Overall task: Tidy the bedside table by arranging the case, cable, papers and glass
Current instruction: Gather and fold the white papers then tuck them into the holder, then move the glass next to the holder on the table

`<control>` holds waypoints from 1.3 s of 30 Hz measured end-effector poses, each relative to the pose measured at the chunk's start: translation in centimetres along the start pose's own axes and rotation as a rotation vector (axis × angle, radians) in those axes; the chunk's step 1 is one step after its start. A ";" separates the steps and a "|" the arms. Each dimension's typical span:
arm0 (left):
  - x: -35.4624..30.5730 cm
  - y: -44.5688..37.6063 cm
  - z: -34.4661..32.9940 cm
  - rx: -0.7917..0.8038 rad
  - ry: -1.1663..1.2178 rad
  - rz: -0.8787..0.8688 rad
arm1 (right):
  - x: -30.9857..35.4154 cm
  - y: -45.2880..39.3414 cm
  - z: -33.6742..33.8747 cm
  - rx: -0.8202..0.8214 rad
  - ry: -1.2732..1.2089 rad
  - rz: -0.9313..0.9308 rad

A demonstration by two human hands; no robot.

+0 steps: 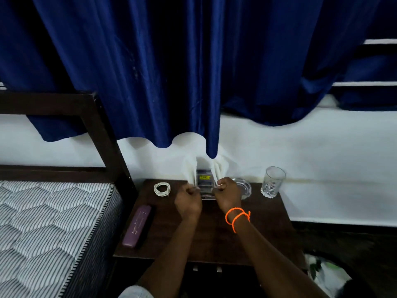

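Note:
On the dark wooden bedside table [264,233], both my hands grip white papers near the back edge. My left hand [188,201] pinches one upright sheaf of papers [190,171]; my right hand [227,193] pinches another sheaf [219,166]. Between the sheaves I see a small box with a yellow label [204,179]. A coiled white cable [162,189] lies at the back left. A long purple case [137,225] rests along the left edge. A clear glass [273,181] stands upright at the back right.
A clear glass dish [245,188] sits just right of my right hand. A striped mattress [49,229] and dark bed frame [103,130] border the table's left side. Blue curtains [171,72] hang over the white wall behind. A bin with a white bag [328,274] stands at lower right.

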State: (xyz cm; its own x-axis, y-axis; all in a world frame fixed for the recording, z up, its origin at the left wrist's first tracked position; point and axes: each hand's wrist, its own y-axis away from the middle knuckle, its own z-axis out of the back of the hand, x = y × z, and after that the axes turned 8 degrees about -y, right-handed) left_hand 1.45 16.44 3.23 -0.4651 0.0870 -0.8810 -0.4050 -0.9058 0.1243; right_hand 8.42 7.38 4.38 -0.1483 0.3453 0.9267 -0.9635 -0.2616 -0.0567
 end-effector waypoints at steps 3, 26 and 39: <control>-0.4 2.6 -1.2 0.087 -0.047 -0.036 | -0.8 1.0 3.0 -0.077 0.011 -0.020; -5.7 4.6 -20.4 0.713 -0.094 -0.363 | -12.4 -8.3 15.9 -0.280 0.041 -0.174; -5.2 2.2 -23.4 0.762 -0.073 -0.484 | -13.6 -9.9 16.0 -0.233 -0.033 -0.055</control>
State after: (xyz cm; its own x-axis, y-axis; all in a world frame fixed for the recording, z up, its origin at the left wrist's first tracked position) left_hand 21.43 4.33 -2.58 -0.1468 0.4369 -0.8875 -0.9686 -0.2454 0.0394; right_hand 23.49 -9.14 -1.69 -0.0907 0.3224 0.9423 -0.9959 -0.0265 -0.0867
